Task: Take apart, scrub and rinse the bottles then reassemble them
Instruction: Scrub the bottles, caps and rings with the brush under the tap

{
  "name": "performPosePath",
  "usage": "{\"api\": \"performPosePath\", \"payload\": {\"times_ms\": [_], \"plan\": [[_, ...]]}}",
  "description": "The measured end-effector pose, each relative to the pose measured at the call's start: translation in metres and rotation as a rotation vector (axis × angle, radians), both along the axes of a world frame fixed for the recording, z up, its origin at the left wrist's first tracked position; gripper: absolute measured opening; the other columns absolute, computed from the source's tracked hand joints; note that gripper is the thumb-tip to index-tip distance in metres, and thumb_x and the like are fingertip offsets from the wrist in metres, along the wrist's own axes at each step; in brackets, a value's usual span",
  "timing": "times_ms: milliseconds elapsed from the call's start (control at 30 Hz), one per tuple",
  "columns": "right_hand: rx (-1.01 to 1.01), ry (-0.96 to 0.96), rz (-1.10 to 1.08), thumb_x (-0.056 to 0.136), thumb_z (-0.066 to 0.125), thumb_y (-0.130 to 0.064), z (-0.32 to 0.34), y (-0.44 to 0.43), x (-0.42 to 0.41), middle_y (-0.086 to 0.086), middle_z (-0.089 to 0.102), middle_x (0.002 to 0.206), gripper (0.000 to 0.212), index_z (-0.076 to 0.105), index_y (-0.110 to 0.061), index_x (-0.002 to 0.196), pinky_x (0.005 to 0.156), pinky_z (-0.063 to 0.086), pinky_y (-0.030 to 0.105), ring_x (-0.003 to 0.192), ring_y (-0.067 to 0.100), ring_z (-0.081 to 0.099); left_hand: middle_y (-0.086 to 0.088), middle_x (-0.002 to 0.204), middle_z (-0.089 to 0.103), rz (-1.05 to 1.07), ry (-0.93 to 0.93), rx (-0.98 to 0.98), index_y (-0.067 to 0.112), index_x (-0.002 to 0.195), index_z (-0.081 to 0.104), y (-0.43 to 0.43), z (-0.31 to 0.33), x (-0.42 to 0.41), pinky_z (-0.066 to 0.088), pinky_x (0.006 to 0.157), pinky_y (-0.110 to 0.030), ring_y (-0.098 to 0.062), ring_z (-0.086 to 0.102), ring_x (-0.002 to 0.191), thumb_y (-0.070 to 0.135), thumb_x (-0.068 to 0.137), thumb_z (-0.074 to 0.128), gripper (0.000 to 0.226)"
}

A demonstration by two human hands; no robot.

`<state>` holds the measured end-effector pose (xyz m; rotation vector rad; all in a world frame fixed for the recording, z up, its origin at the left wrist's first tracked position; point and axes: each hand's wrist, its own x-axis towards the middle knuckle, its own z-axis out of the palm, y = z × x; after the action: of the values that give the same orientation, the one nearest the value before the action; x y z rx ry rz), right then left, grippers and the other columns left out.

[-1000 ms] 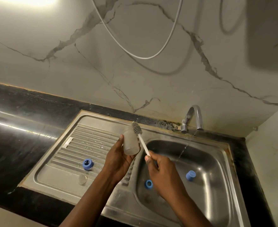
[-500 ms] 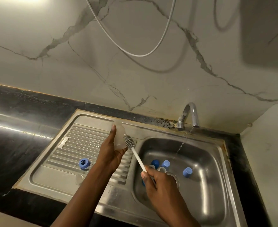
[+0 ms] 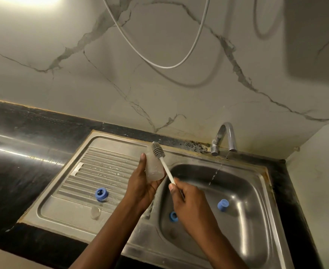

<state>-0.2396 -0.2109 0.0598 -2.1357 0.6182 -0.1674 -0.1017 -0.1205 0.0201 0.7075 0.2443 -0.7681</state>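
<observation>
My left hand (image 3: 143,186) grips a clear bottle body (image 3: 154,165) above the divide between drainboard and basin. My right hand (image 3: 191,205) holds the white handle of a bottle brush (image 3: 162,159); its grey bristle head lies against the bottle's outer side near the top. A blue ring (image 3: 101,194) and a clear teat (image 3: 95,212) lie on the drainboard. In the basin sit a blue cap (image 3: 223,205) and another blue ring (image 3: 173,216), partly hidden by my right hand.
The steel sink (image 3: 264,210) sits in a black counter (image 3: 14,171) against a marble wall. A thin stream of water falls from the tap (image 3: 225,136) into the basin. A white hose (image 3: 159,63) hangs on the wall above.
The brush head has slid up along the bottle to its top. My right hand now covers several blue parts that showed in the basin half a second ago.
</observation>
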Motion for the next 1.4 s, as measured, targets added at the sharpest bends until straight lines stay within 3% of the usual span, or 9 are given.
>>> {"api": "performPosePath", "payload": {"times_ms": [200, 367, 600, 733, 933, 1067, 1167, 1300, 1400], "plan": [[-0.063, -0.018, 0.018, 0.109, 0.047, -0.044, -0.004, -0.012, 0.009, -0.015, 0.069, 0.089, 0.033, 0.068, -0.030, 0.130, 0.065, 0.047, 0.009, 0.080, -0.001, 0.067, -0.027, 0.115, 0.076, 0.039, -0.033, 0.065, 0.001, 0.139, 0.056, 0.000, -0.007, -0.005, 0.067, 0.074, -0.047, -0.039, 0.077, 0.104, 0.041, 0.103, 0.060, 0.055], [0.006, 0.001, 0.035, 0.109, 0.048, -0.041, -0.002, 0.000, -0.004, -0.013, 0.057, 0.065, 0.026, 0.068, -0.031, 0.123, 0.057, 0.045, 0.014, 0.066, -0.006, 0.061, -0.027, 0.119, 0.072, 0.062, 0.024, 0.047, 0.002, 0.141, 0.056, 0.001, -0.005, 0.009, 0.067, 0.073, -0.046, -0.036, 0.076, 0.098, 0.042, 0.105, 0.059, 0.054], [0.044, 0.045, 0.077, 0.109, 0.047, -0.041, -0.002, 0.005, -0.029, -0.036, 0.058, 0.065, 0.032, 0.070, -0.031, 0.128, 0.063, 0.047, 0.013, 0.071, -0.006, 0.063, -0.023, 0.122, 0.068, 0.124, 0.067, 0.023, 0.007, 0.148, 0.050, 0.005, -0.006, 0.027, 0.067, 0.074, -0.045, -0.032, 0.071, 0.102, 0.044, 0.107, 0.053, 0.055], [0.019, 0.046, 0.101, 0.110, 0.047, -0.037, -0.006, 0.006, -0.038, -0.051, 0.053, 0.080, 0.031, 0.070, -0.027, 0.128, 0.067, 0.044, 0.008, 0.081, -0.013, 0.061, -0.019, 0.117, 0.067, 0.116, 0.076, 0.022, 0.009, 0.148, 0.049, 0.011, -0.009, 0.029, 0.063, 0.091, -0.048, -0.030, 0.070, 0.103, 0.051, 0.102, 0.060, 0.063], [0.056, 0.050, 0.049, 0.110, 0.047, -0.040, -0.009, 0.003, -0.028, -0.035, 0.059, 0.063, 0.028, 0.070, -0.031, 0.123, 0.060, 0.046, 0.012, 0.069, -0.009, 0.062, -0.019, 0.117, 0.072, 0.026, -0.078, 0.155, 0.010, 0.136, 0.061, 0.004, -0.004, 0.014, 0.063, 0.089, -0.042, -0.032, 0.069, 0.107, 0.047, 0.092, 0.071, 0.059], [0.042, 0.003, -0.008, 0.109, 0.048, -0.045, -0.014, -0.002, -0.015, -0.016, 0.059, 0.060, 0.030, 0.071, -0.031, 0.121, 0.056, 0.043, 0.016, 0.064, -0.005, 0.061, -0.017, 0.112, 0.078, -0.004, -0.107, 0.167, 0.009, 0.131, 0.064, 0.001, 0.000, 0.009, 0.066, 0.074, -0.037, -0.028, 0.075, 0.099, 0.045, 0.099, 0.065, 0.048], [0.042, -0.015, -0.013, 0.108, 0.048, -0.045, -0.016, -0.009, -0.004, -0.016, 0.057, 0.064, 0.031, 0.071, -0.030, 0.123, 0.058, 0.043, 0.014, 0.066, -0.007, 0.060, -0.013, 0.103, 0.081, -0.028, -0.133, 0.201, 0.010, 0.129, 0.064, -0.001, 0.001, 0.004, 0.065, 0.074, -0.037, -0.025, 0.079, 0.089, 0.045, 0.104, 0.059, 0.043], [0.020, -0.043, -0.013, 0.109, 0.049, -0.042, -0.012, -0.016, 0.001, -0.024, 0.062, 0.065, 0.024, 0.071, -0.034, 0.113, 0.057, 0.044, 0.016, 0.064, -0.003, 0.062, -0.020, 0.122, 0.075, -0.057, -0.111, 0.191, 0.008, 0.140, 0.060, -0.004, -0.001, -0.002, 0.063, 0.096, -0.047, -0.034, 0.073, 0.111, 0.045, 0.102, 0.061, 0.053], [0.032, -0.050, -0.006, 0.109, 0.050, -0.041, -0.009, -0.015, 0.002, -0.026, 0.062, 0.067, 0.022, 0.070, -0.034, 0.112, 0.057, 0.045, 0.017, 0.063, -0.001, 0.061, -0.023, 0.132, 0.070, -0.037, -0.081, 0.167, 0.008, 0.146, 0.056, -0.005, -0.003, 0.002, 0.065, 0.090, -0.045, -0.036, 0.070, 0.117, 0.043, 0.104, 0.059, 0.055]]}}
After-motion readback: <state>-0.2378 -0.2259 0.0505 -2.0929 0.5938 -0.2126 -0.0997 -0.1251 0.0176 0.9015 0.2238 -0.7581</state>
